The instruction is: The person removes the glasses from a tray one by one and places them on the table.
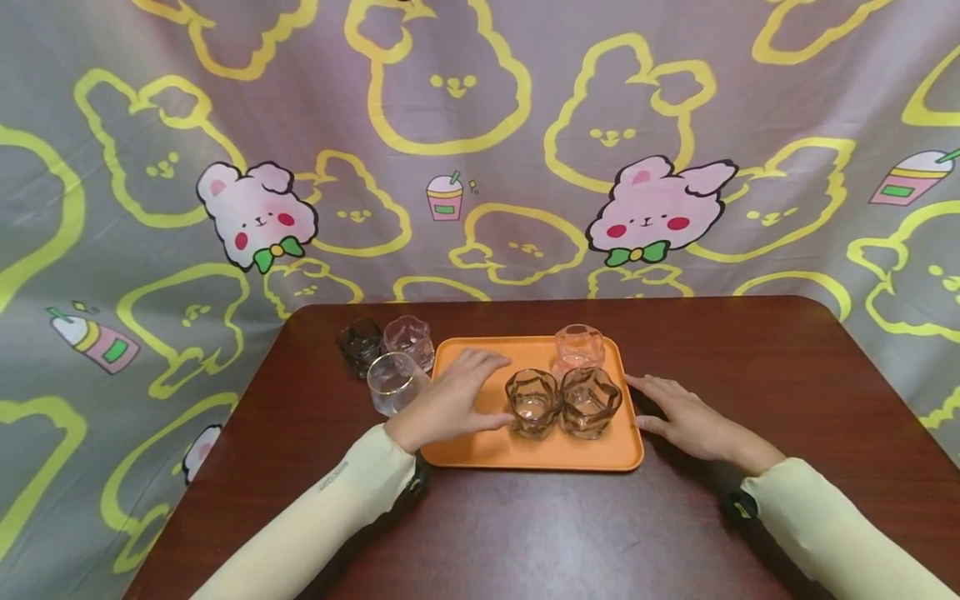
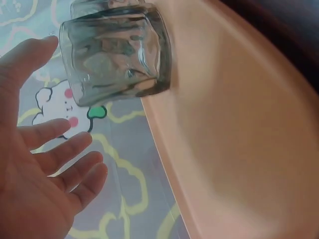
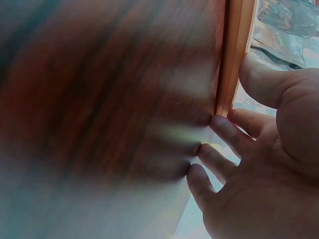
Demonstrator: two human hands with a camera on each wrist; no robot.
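Observation:
An orange tray (image 1: 472, 450) lies on the table with two brown-tinted glasses side by side, the left one (image 1: 532, 404) and the right one (image 1: 591, 403). Behind them stands a pink glass (image 1: 579, 348). My left hand (image 1: 453, 400) hovers over the tray's left half, fingers spread and thumb close to the left brown glass; in the left wrist view a gap shows between this hand (image 2: 40, 149) and the glass (image 2: 117, 57). At the tray's right edge my right hand (image 1: 690, 421) rests, fingertips at the rim (image 3: 237, 55) and nothing in its grasp.
Left of the tray stand a dark glass (image 1: 362, 346), a pale pinkish glass (image 1: 409, 340) and a clear gold-rimmed glass (image 1: 392, 383), partly behind my left hand. A printed curtain (image 1: 510, 192) hangs behind the brown table (image 1: 750, 350).

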